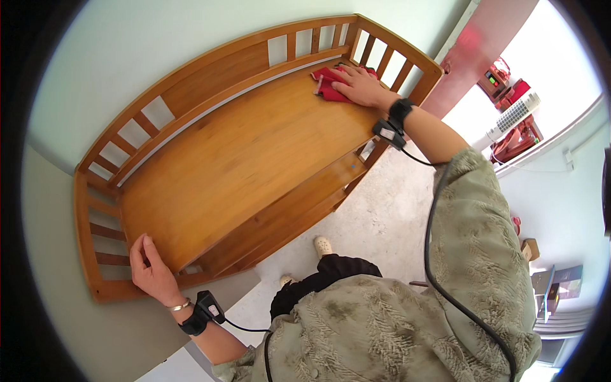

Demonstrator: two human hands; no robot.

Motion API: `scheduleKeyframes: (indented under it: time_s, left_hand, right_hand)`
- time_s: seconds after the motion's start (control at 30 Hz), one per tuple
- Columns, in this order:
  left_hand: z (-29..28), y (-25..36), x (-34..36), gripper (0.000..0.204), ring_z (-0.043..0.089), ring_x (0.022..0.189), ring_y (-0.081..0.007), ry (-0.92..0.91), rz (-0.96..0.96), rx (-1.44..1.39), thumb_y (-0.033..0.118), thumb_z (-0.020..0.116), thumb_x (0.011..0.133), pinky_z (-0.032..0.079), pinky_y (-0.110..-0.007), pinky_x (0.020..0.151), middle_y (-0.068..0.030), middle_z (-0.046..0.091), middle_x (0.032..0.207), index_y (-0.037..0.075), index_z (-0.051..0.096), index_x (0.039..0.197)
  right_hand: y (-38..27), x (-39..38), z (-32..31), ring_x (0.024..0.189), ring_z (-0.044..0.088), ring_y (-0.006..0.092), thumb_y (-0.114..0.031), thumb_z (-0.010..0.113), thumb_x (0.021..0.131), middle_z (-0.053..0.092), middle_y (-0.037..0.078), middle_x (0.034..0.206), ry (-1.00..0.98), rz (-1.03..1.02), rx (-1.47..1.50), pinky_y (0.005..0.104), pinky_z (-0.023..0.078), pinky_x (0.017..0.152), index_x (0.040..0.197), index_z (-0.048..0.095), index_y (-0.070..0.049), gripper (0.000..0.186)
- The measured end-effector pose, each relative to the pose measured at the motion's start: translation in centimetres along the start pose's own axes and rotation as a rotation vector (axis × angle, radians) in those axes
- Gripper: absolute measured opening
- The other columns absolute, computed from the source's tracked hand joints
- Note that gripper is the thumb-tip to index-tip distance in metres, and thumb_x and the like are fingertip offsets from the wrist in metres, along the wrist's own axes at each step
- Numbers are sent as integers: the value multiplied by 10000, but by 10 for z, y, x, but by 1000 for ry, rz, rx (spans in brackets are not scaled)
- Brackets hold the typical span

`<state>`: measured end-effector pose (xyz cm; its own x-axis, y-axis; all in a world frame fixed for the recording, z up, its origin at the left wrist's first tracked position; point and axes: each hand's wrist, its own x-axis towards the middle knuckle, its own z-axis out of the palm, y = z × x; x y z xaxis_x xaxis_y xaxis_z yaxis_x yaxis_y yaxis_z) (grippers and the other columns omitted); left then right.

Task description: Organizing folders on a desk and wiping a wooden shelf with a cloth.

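Observation:
A wooden bench (pixel 235 165) with slatted sides and back stretches across the upper left of the head view. My right hand (pixel 356 88) lies with outstretched fingers on a crumpled red cloth (pixel 329 95) at the seat's far right end, against the slats. At the seat's near left corner is my left hand (pixel 153 270), its fingers loosely curled together with nothing visible in them. Black devices with cables are strapped to both wrists.
Below the seat is a wooden lower board (pixel 280 232) above a pale floor (pixel 375 216). On the right stand a pink door (pixel 455 70), a white fan (pixel 515 114) among red items, a cardboard box (pixel 529 249) and small shelving (pixel 550 290). A wall borders the bench behind.

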<state>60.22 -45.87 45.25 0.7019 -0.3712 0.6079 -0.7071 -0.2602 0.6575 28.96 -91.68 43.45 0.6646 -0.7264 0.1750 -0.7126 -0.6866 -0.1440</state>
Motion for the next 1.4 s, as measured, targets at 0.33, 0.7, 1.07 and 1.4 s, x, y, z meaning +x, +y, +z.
scheduleKeyframes:
  time_s: [0.33,0.7,1.07,1.4]
  left_hand:
    - [-6,11,0,195,602,771,-195,-4,58,151,174,603,923,483,-292,696,-102,652,893,-11,648,967]
    - [-16,21,1,93,608,785,-291,64,163,212,112,646,849,485,-348,703,-126,645,836,27,655,885]
    - [-17,20,1,109,620,758,-271,73,156,209,159,666,813,490,-345,679,-95,655,806,59,671,854]
    - [-17,18,1,108,617,736,-273,81,150,162,174,668,808,488,-361,647,-81,651,767,66,670,813]
  right_hand:
    - [-21,-43,-50,841,665,317,-236,509,906,678,188,903,126,115,582,366,511,757,1133,631,-50,318]
    - [-78,93,-78,984,562,382,-231,540,905,656,170,1029,751,-282,4,456,447,878,1074,631,-32,277]
    - [-339,79,-60,913,560,303,-174,642,811,632,106,948,818,-909,139,405,462,809,1066,606,-80,274]
    - [-491,93,-59,1010,555,352,-61,510,812,641,149,1053,459,-1019,371,421,467,886,1194,585,-66,390]
